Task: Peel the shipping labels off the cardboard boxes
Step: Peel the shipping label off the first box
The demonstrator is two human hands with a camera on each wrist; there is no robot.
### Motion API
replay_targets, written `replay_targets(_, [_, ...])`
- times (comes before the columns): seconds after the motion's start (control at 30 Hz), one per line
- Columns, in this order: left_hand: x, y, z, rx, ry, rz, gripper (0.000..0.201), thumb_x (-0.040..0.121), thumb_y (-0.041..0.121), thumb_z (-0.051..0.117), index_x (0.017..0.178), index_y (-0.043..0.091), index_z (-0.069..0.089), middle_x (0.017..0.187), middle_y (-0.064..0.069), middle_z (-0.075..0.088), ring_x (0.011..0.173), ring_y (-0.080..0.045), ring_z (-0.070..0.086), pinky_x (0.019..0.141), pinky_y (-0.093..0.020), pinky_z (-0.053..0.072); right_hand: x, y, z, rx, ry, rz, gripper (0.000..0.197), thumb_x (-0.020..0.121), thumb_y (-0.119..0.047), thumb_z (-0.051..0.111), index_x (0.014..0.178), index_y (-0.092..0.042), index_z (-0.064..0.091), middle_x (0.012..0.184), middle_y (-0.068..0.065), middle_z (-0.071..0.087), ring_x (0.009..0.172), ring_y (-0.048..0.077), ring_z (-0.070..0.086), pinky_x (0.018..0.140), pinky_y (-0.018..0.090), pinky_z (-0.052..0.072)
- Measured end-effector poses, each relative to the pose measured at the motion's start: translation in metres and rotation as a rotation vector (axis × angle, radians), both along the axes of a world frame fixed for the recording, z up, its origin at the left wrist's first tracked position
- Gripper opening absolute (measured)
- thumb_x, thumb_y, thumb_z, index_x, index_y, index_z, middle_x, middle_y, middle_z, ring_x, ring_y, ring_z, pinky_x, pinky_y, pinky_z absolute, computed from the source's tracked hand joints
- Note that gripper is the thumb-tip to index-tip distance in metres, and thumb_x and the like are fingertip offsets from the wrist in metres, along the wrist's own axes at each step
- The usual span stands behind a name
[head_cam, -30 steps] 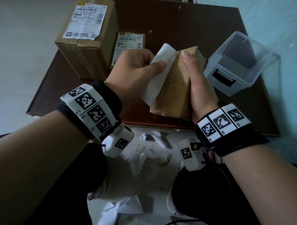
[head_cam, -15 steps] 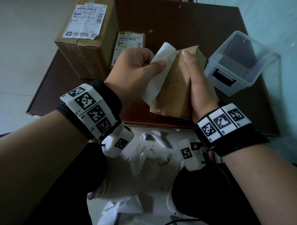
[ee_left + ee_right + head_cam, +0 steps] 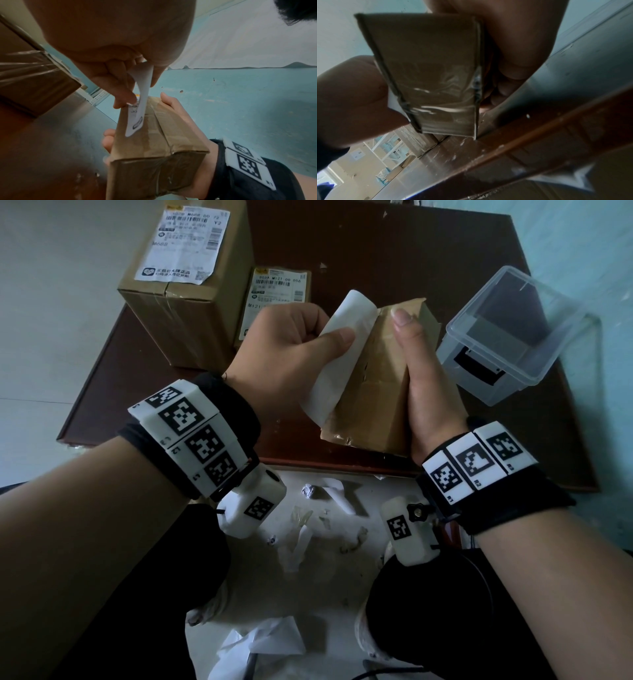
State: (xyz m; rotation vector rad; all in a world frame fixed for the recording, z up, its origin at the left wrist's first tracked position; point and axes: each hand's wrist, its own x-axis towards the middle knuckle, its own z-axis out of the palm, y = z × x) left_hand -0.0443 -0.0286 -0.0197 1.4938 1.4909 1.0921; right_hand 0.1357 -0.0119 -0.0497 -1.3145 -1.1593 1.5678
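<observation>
A small cardboard box [image 3: 373, 392] is held above the near edge of the brown table. My right hand [image 3: 424, 381] grips it from the right, thumb lying along its top face; the box [image 3: 429, 70] fills the right wrist view. My left hand [image 3: 291, 350] pinches a white shipping label [image 3: 337, 354] between thumb and curled fingers. The label is lifted off most of the top face and stays attached along its right edge. In the left wrist view the label [image 3: 140, 100] curves from my fingers [image 3: 120, 86] down to the box [image 3: 154, 146].
Two more boxes with labels stand at the table's far left: a large one [image 3: 185, 285] and a smaller one [image 3: 277, 292]. A clear plastic bin [image 3: 507, 337] sits at the right. Torn paper scraps [image 3: 308, 525] lie on the floor between my knees.
</observation>
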Motion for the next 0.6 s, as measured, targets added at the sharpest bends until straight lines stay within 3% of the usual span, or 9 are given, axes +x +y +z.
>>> replay_targets(0.07, [0.0005, -0.0004, 0.0011, -0.005, -0.003, 0.001, 0.037, 0.088, 0.037, 0.066, 0.08, 0.001, 0.068, 0.081, -0.022, 0.068, 0.07, -0.023, 0.062, 0.064, -0.038, 0.048, 0.0001, -0.001, 0.0008, -0.002, 0.0, -0.001, 0.087, 0.07, -0.086, 0.071, 0.135, -0.027, 0.071, 0.122, 0.006, 0.08, 0.117, 0.026, 0.076, 0.109, 0.055, 0.055])
replay_targets(0.17, [0.0002, -0.0001, 0.0007, -0.018, 0.012, 0.001, 0.029, 0.091, 0.035, 0.067, 0.075, 0.011, 0.066, 0.072, -0.007, 0.064, 0.067, -0.014, 0.06, 0.061, -0.031, 0.047, 0.0005, -0.0018, 0.0012, -0.005, 0.0, -0.009, 0.081, 0.074, -0.083, 0.068, 0.133, -0.028, 0.072, 0.121, 0.006, 0.08, 0.116, 0.027, 0.077, 0.108, 0.055, 0.056])
replay_targets(0.23, [0.0001, -0.0004, 0.0005, -0.018, 0.029, 0.0, 0.028, 0.094, 0.032, 0.067, 0.076, 0.011, 0.066, 0.072, -0.001, 0.063, 0.067, -0.011, 0.059, 0.061, -0.028, 0.047, 0.0002, -0.0018, 0.0015, -0.007, 0.006, -0.009, 0.082, 0.074, -0.083, 0.068, 0.134, -0.027, 0.071, 0.122, 0.007, 0.08, 0.116, 0.028, 0.077, 0.108, 0.056, 0.056])
replay_targets(0.37, [0.0003, -0.0005, -0.0001, -0.006, 0.032, 0.005, 0.034, 0.096, 0.03, 0.067, 0.084, -0.002, 0.068, 0.077, -0.016, 0.065, 0.069, -0.015, 0.06, 0.062, -0.03, 0.048, 0.0002, -0.0019, 0.0016, -0.016, 0.003, -0.014, 0.084, 0.071, -0.083, 0.069, 0.134, -0.028, 0.071, 0.122, 0.007, 0.08, 0.115, 0.028, 0.077, 0.107, 0.055, 0.057])
replay_targets(0.5, [0.0002, -0.0002, 0.0007, -0.011, 0.035, 0.009, 0.033, 0.097, 0.029, 0.067, 0.085, -0.002, 0.067, 0.075, -0.01, 0.063, 0.068, -0.015, 0.058, 0.061, -0.029, 0.046, 0.0008, -0.0024, 0.0019, -0.008, -0.007, -0.013, 0.083, 0.071, -0.083, 0.068, 0.133, -0.028, 0.072, 0.12, 0.007, 0.08, 0.114, 0.027, 0.077, 0.106, 0.055, 0.058])
replay_targets(0.6, [0.0, -0.0007, 0.0015, -0.012, 0.023, 0.008, 0.036, 0.095, 0.031, 0.067, 0.085, -0.003, 0.067, 0.077, -0.018, 0.064, 0.068, -0.017, 0.058, 0.062, -0.032, 0.045, 0.001, -0.002, 0.0019, -0.006, 0.0, -0.015, 0.082, 0.071, -0.083, 0.068, 0.132, -0.027, 0.073, 0.121, 0.007, 0.08, 0.115, 0.028, 0.077, 0.106, 0.055, 0.057])
